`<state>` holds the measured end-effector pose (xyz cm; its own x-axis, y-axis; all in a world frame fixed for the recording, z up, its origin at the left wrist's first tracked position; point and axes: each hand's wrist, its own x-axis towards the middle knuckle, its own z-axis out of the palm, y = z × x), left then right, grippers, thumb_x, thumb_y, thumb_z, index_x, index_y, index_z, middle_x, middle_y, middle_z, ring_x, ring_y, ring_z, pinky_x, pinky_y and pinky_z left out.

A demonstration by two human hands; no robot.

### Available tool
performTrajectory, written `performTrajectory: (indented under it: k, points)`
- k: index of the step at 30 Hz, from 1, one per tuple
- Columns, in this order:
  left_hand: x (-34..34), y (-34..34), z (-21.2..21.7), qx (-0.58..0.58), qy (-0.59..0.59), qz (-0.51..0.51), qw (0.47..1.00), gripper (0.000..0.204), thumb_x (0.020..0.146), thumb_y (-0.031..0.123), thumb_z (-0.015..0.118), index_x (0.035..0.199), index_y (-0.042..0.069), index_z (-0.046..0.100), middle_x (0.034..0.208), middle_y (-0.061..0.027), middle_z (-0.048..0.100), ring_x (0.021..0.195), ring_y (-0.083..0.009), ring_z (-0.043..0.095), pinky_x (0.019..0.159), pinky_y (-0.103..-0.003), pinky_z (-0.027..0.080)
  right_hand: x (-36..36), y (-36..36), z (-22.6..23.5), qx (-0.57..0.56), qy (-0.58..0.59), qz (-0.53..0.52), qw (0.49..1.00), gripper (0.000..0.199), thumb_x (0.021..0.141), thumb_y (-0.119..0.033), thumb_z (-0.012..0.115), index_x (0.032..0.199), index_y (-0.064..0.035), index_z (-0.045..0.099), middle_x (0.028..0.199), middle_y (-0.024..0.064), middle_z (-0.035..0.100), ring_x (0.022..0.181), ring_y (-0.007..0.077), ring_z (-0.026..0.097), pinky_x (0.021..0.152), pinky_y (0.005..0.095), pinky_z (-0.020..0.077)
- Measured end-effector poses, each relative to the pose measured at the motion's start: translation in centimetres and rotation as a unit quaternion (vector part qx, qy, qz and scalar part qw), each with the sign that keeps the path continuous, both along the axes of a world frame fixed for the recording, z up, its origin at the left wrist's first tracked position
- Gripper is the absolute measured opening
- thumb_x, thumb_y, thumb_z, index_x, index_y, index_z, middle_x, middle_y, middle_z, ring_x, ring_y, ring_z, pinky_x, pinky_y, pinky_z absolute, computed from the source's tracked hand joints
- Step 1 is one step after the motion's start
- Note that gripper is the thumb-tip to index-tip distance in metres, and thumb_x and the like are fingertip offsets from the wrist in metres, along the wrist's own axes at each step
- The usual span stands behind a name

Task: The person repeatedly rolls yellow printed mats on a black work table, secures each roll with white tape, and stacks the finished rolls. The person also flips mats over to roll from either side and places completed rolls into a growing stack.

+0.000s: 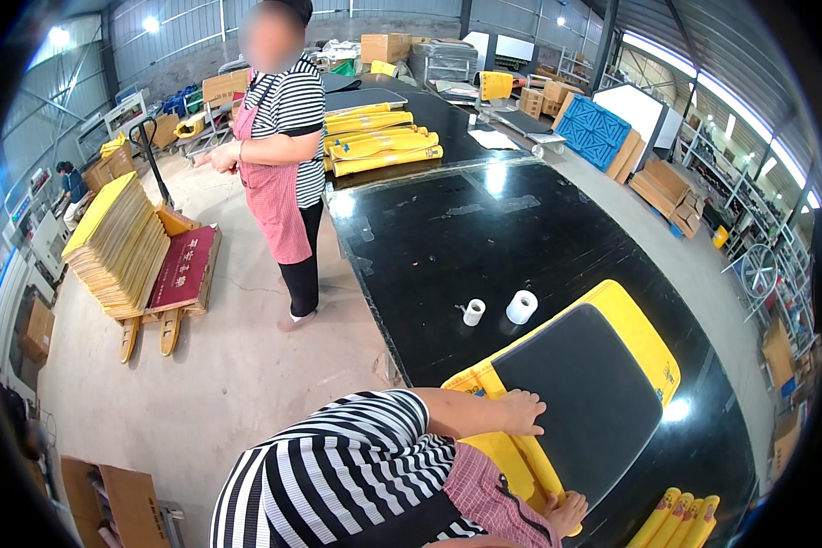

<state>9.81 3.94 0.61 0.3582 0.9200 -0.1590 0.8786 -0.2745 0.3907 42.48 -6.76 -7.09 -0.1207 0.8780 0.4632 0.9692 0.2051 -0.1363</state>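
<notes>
A mat [575,393] with a dark grey backing lies face down on the black table, its near-left edge turned over into a yellow roll. Another yellow mat [644,333] shows beneath it, its rounded end sticking out. My left hand [523,413] curls over the roll toward its far end, fingers bent onto the grey backing. At the roll's near end my right hand [566,513] closes around it, with the thumb side partly hidden. Two white rolls, a smaller one [473,312] and a larger one [521,307], stand just beyond the mats.
Several rolled yellow mats [674,521] lie at the table's near right. More rolled mats [384,151] are piled at the far end, beside a standing co-worker [279,155]. On the floor at left, a pallet jack [169,329] carries stacked yellow mats [119,242]. An open cardboard box [123,502] is lower left.
</notes>
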Motion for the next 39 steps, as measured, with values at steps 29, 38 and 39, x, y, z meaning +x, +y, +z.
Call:
performTrajectory:
  k: [29,38,39]
  points:
    - [0.1,-0.1,-0.4,0.013,-0.017,0.005,1.0,0.058,0.1,0.054,0.059,0.13,0.005,0.061,0.125,-0.017,0.064,0.123,-0.0345,0.061,0.106,-0.048,0.047,-0.3,-0.2,1.0,-0.039,-0.004,-0.004,0.999,0.052,0.094,-0.057,0.06,0.096,-0.005,0.058,0.097,0.0142,0.058,0.099,0.0382,0.055,0.09,0.0488,0.0427]
    - [0.3,0.3,0.1,0.003,-0.007,0.006,1.0,0.054,0.102,0.051,0.056,0.128,0.004,0.062,0.121,-0.0165,0.068,0.119,-0.0349,0.064,0.103,-0.047,0.05,-1.0,-0.5,2.2,-0.037,0.01,0.004,0.999,0.04,0.094,-0.044,0.064,0.095,-0.005,0.057,0.095,0.0153,0.056,0.097,0.0386,0.055,0.088,0.0489,0.0429]
    - [0.4,0.4,0.1,0.003,-0.01,0.005,1.0,0.054,0.102,0.051,0.056,0.129,0.004,0.062,0.12,-0.0167,0.069,0.118,-0.0349,0.065,0.102,-0.047,0.051,-1.0,-0.6,2.3,-0.042,0.01,0.0,0.999,0.036,0.094,-0.041,0.064,0.095,-0.0051,0.057,0.095,0.0153,0.057,0.097,0.0386,0.055,0.088,0.0488,0.0431]
